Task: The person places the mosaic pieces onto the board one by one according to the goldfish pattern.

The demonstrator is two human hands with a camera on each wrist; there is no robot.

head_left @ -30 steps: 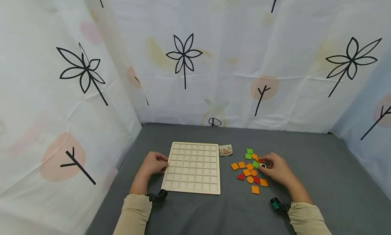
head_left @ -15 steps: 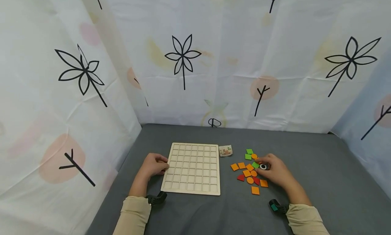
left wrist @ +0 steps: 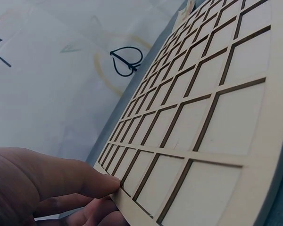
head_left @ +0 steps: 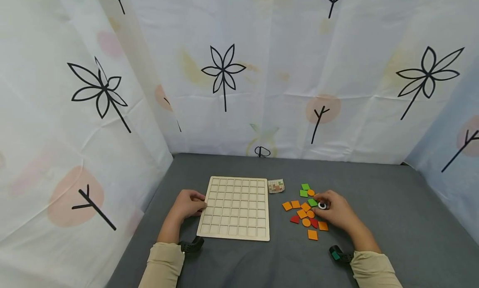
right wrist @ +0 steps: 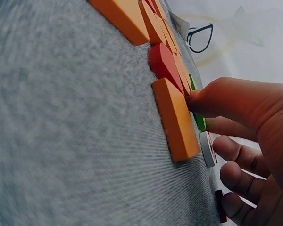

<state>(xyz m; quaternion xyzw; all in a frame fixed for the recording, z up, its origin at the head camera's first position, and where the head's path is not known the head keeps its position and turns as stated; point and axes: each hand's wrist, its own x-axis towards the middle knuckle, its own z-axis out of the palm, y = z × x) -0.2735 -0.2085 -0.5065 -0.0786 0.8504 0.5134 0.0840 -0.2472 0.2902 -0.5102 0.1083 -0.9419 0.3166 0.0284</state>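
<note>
A pale wooden board (head_left: 233, 209) with a grid of square recesses lies in front of the person. At its left edge the left hand (head_left: 189, 204) grips the rim, thumb (left wrist: 106, 184) on top and fingers curled beside it. Over the loose pieces, the right hand (head_left: 334, 207) has thumb and index finger at opposite sides of a green square tile (head_left: 312, 202). A white ring-shaped piece with a dark centre (head_left: 322, 205) lies under that hand. In the right wrist view, an orange square tile (right wrist: 176, 120) is just beside the thumb, with a red piece (right wrist: 165, 63) beyond it.
Several orange square tiles (head_left: 286, 206), orange discs (head_left: 306, 222) and red pieces (head_left: 295, 219) lie between board and right hand. Two more green squares (head_left: 304, 193) lie farther back. A small patterned card (head_left: 276, 186) touches the board's back right corner. Patterned curtains (head_left: 239, 113) enclose the grey table (head_left: 239, 271).
The right thumb and index finger have spread from beside the white ring piece to either side of the green square tile. The left hand stays on the board's edge.
</note>
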